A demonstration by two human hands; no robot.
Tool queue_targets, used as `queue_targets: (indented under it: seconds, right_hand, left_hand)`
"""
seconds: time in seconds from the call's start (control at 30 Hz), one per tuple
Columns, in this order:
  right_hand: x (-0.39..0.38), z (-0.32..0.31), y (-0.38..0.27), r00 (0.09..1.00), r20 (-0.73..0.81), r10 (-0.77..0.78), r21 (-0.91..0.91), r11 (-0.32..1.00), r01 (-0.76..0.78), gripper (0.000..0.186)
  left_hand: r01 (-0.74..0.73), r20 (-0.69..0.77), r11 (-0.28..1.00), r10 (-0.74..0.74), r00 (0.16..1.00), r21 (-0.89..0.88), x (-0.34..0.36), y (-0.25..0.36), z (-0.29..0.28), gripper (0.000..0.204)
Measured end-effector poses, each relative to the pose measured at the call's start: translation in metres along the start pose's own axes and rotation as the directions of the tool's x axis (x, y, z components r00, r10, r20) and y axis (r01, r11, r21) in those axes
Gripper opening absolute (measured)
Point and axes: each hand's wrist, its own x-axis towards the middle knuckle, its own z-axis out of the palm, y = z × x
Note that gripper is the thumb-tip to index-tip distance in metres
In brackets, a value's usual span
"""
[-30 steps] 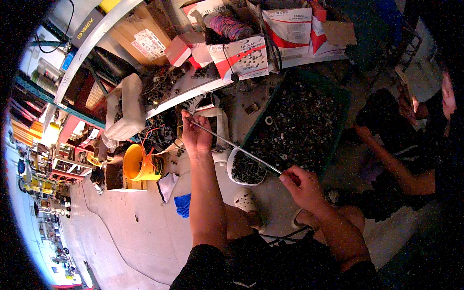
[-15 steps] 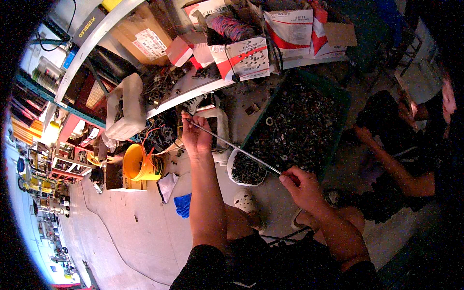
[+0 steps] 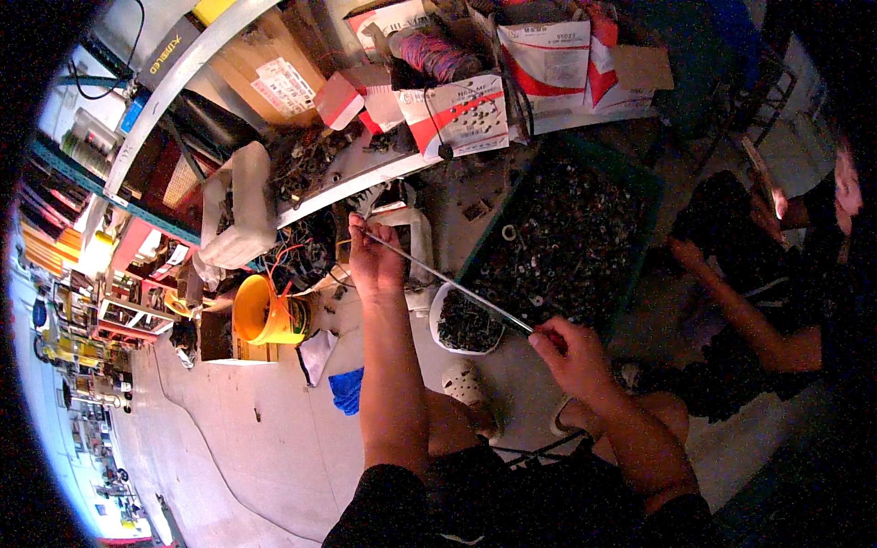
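Note:
A thin metal rod (image 3: 448, 285) slants between my two hands; it narrows toward its far left end, like a telescopic rod. My left hand (image 3: 376, 260) pinches the thin far end between its fingers, palm turned up. Closed around the thicker near end is my right hand (image 3: 574, 356), its thumb lying along the rod. Below the rod's middle stands a white tub (image 3: 435, 331) of dark screws. Beyond it, a dark green tray (image 3: 653, 215) holds many loose nuts, washers and small metal parts. The rod passes above the tub and the tray's near left corner.
A shelf edge (image 3: 352, 187) crosses the far side, bearing cardboard boxes (image 3: 461, 123) and a white foam box (image 3: 239, 239). On the floor at left are a yellow bucket (image 3: 256, 309) and a blue cloth (image 3: 345, 391). Another person's forearm (image 3: 767, 333) reaches in at right.
My left hand has shifted very slightly to the right and nearer, still pinching the rod's thin end. My right hand looks unmoved.

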Motion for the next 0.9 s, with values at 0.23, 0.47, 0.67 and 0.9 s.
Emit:
queue_targets:
  seconds: [0.23, 0.47, 0.67, 0.9]
  right_hand:
    - [-0.001, 0.007, 0.004, 0.996, -0.006, -0.084, -0.008, 0.996, 0.084, 0.026]
    - [0.000, 0.005, 0.014, 0.955, 0.241, 0.173, 0.274, 0.932, -0.238, 0.028]
    - [0.002, 0.005, 0.016, 0.880, 0.413, 0.233, 0.364, 0.844, -0.394, 0.027]
    - [0.001, 0.021, 0.037, 0.931, 0.360, 0.060, -0.045, 0.998, -0.047, 0.028]
  left_hand:
    - [0.018, -0.005, 0.992, -0.017, 1.000, 0.127, -0.001, -0.001, 0.003, 0.017]
    - [0.113, 0.169, 0.992, -0.103, 0.980, -0.049, -0.008, -0.007, 0.026, 0.021]
    - [0.142, 0.185, 0.988, -0.131, 0.974, -0.051, -0.009, -0.006, 0.030, 0.022]
    - [0.156, 0.007, 0.987, -0.156, 0.988, 0.034, -0.012, -0.015, 0.032, 0.024]
